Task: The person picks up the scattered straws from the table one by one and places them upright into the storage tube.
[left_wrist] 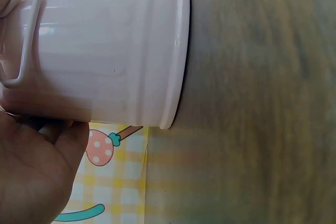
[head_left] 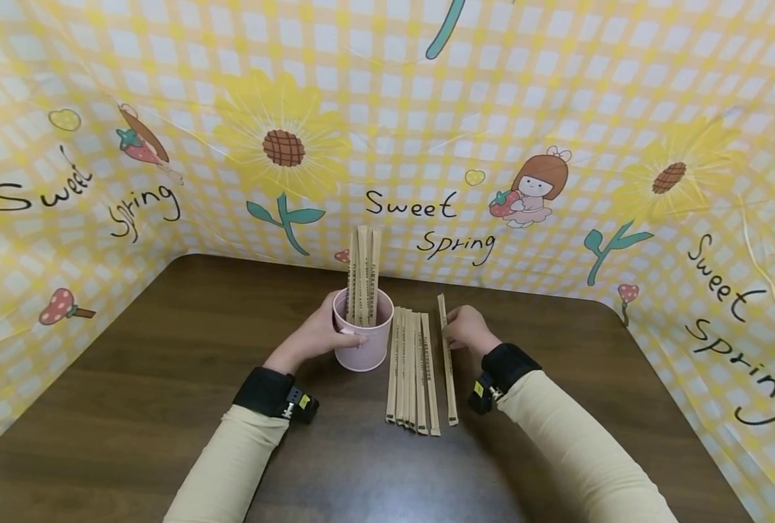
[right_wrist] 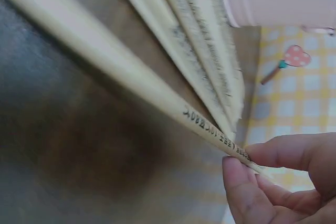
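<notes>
A small pale pink bucket (head_left: 364, 347) stands upright on the table, with several paper-wrapped straws (head_left: 363, 280) upright inside it. My left hand (head_left: 322, 328) grips the bucket around its left side, thumb across the front near the rim. In the left wrist view the bucket's wire handle (left_wrist: 32, 35) hangs against its wall. To the right of the bucket, a row of wrapped straws (head_left: 410, 370) lies side by side on the table. My right hand (head_left: 468, 328) pinches a single wrapped straw (right_wrist: 173, 103) near its far end, a small gap right of the row.
The brown wooden table (head_left: 132, 407) reaches back to a yellow checked cloth (head_left: 413, 116) that rises behind and along both sides. Black straps with small cameras, such as the right one (head_left: 508, 369), sit on both wrists.
</notes>
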### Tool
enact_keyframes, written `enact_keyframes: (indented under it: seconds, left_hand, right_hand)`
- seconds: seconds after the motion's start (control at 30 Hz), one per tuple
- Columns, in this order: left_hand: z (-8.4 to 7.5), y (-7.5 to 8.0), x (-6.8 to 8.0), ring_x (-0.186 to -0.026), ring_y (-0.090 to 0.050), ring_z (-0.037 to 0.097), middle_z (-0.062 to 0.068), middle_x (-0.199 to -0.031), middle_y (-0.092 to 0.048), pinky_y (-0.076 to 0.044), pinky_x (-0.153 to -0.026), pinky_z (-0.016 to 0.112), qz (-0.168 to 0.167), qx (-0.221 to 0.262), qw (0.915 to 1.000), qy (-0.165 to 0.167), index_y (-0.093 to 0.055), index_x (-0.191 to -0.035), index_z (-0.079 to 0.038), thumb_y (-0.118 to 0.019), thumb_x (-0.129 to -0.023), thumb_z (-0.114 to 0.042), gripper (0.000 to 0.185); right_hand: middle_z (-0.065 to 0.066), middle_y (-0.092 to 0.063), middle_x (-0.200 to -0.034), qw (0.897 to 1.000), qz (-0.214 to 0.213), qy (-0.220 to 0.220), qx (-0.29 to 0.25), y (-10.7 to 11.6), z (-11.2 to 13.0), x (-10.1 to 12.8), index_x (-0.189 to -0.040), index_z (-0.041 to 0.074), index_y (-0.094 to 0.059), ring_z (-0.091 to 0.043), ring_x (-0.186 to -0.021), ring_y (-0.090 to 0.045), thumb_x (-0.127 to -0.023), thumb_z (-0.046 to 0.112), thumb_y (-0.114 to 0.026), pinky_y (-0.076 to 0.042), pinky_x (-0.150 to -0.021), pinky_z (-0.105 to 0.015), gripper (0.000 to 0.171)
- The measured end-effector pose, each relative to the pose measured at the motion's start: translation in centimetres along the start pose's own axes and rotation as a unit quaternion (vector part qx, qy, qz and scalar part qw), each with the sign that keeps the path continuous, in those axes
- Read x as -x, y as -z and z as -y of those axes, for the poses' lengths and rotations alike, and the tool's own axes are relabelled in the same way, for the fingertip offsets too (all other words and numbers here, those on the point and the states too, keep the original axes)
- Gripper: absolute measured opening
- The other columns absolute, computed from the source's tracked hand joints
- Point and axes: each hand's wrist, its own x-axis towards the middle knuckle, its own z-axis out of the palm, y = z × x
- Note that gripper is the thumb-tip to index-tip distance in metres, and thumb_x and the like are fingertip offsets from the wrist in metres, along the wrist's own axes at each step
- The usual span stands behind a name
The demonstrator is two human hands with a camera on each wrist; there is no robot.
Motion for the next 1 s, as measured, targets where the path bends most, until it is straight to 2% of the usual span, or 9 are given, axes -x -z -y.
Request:
enact_keyframes:
  seconds: [0.07, 0.13, 0.27, 0.4, 0.53, 0.67, 0.8, 0.9, 1.0]
  left_hand:
    - [0.0, 0.0, 0.0, -0.136, -0.046, 0.043, 0.032, -0.153, -0.038, -0.04, -0.112, 0.054, -0.001, -0.002, 1.0, 0.001, -0.017, -0.156, 0.007, -0.081, -0.081, -0.012, 0.099]
    - [0.0, 0.0, 0.1, -0.136, -0.046, 0.043, 0.032, -0.152, -0.038, -0.04, -0.112, 0.053, -0.002, -0.005, 1.0, 0.002, -0.018, -0.155, 0.007, -0.081, -0.082, -0.012, 0.099]
    - [0.1, 0.0, 0.3, -0.134, -0.048, 0.043, 0.033, -0.151, -0.039, -0.041, -0.11, 0.053, -0.004, -0.008, 1.0, 0.0, -0.018, -0.155, 0.009, -0.081, -0.082, -0.012, 0.099]
    - [0.3, 0.0, 0.3, -0.134, -0.048, 0.043, 0.033, -0.151, -0.04, -0.041, -0.109, 0.053, -0.006, -0.009, 0.9999, -0.001, -0.018, -0.155, 0.009, -0.081, -0.082, -0.011, 0.099]
    - [0.4, 0.1, 0.2, -0.134, -0.048, 0.043, 0.032, -0.151, -0.04, -0.041, -0.109, 0.052, -0.006, -0.007, 0.9999, -0.004, -0.018, -0.155, 0.008, -0.08, -0.082, -0.01, 0.098]
    - [0.3, 0.1, 0.2, -0.135, -0.047, 0.044, 0.032, -0.151, -0.04, -0.04, -0.111, 0.054, -0.008, -0.005, 0.9999, -0.003, -0.018, -0.155, 0.008, -0.081, -0.081, -0.009, 0.098]
    - [0.3, 0.1, 0.2, -0.135, -0.048, 0.044, 0.033, -0.151, -0.039, -0.041, -0.11, 0.052, -0.005, -0.011, 0.9999, 0.003, -0.017, -0.155, 0.008, -0.081, -0.082, -0.012, 0.099]
    - [0.3, 0.1, 0.0, -0.131, -0.051, 0.04, 0.031, -0.149, -0.043, -0.044, -0.107, 0.047, -0.002, -0.014, 0.9999, -0.009, -0.021, -0.154, 0.007, -0.081, -0.081, -0.012, 0.096]
    - [0.4, 0.0, -0.5, -0.128, -0.054, 0.038, 0.029, -0.144, -0.05, -0.045, -0.106, 0.046, 0.01, 0.003, 0.9989, -0.047, -0.031, -0.151, 0.006, -0.081, -0.08, -0.008, 0.088]
  right_hand:
    - [-0.035, -0.05, -0.138, 1.0, 0.001, 0.011, -0.002, 0.7, 0.7, 0.2, -0.143, -0.014, -0.044, -0.039, -0.098, -0.066, -0.095, -0.005, -0.053, -0.06, -0.087, -0.04, 0.05]
    - [-0.035, -0.047, -0.143, 0.999, -0.006, 0.03, 0.014, 1.5, 1.6, 0.2, -0.144, -0.013, -0.042, -0.045, -0.11, -0.064, -0.098, -0.003, -0.052, -0.058, -0.093, -0.045, 0.049]
    - [-0.03, -0.059, -0.127, 0.994, -0.048, 0.085, 0.045, 3.5, 4.5, 0.0, -0.142, -0.01, -0.046, -0.04, -0.101, -0.068, -0.1, 0.002, -0.051, -0.058, -0.086, -0.04, 0.043]
    - [-0.021, -0.063, -0.108, 0.979, -0.109, 0.167, 0.038, 5.5, 8.4, 0.2, -0.138, -0.01, -0.05, -0.026, -0.086, -0.064, -0.099, 0.001, -0.051, -0.051, -0.074, -0.026, 0.041]
    - [-0.022, -0.06, -0.114, 0.954, -0.163, 0.25, 0.01, 6.3, 12.3, 1.3, -0.142, -0.007, -0.048, -0.03, -0.101, -0.06, -0.101, 0.003, -0.053, -0.05, -0.086, -0.032, 0.042]
    - [-0.025, -0.058, -0.123, 0.929, -0.196, 0.313, -0.019, 5.8, 14.9, 2.2, -0.143, -0.005, -0.046, -0.037, -0.116, -0.059, -0.103, 0.006, -0.056, -0.048, -0.098, -0.041, 0.043]
    - [-0.026, -0.058, -0.122, 0.912, -0.207, 0.35, -0.045, 4.2, 15.9, 2.6, -0.141, -0.008, -0.047, -0.038, -0.114, -0.06, -0.102, 0.004, -0.057, -0.048, -0.093, -0.037, 0.042]
    - [-0.025, -0.06, -0.12, 0.909, -0.201, 0.361, -0.049, 2.9, 15.8, 2.5, -0.138, -0.008, -0.048, -0.037, -0.112, -0.062, -0.102, 0.003, -0.057, -0.05, -0.09, -0.037, 0.039]
    - [-0.025, -0.06, -0.119, 0.913, -0.184, 0.361, -0.042, 1.7, 15.3, 2.4, -0.137, -0.008, -0.048, -0.037, -0.112, -0.062, -0.102, 0.003, -0.057, -0.054, -0.092, -0.041, 0.038]
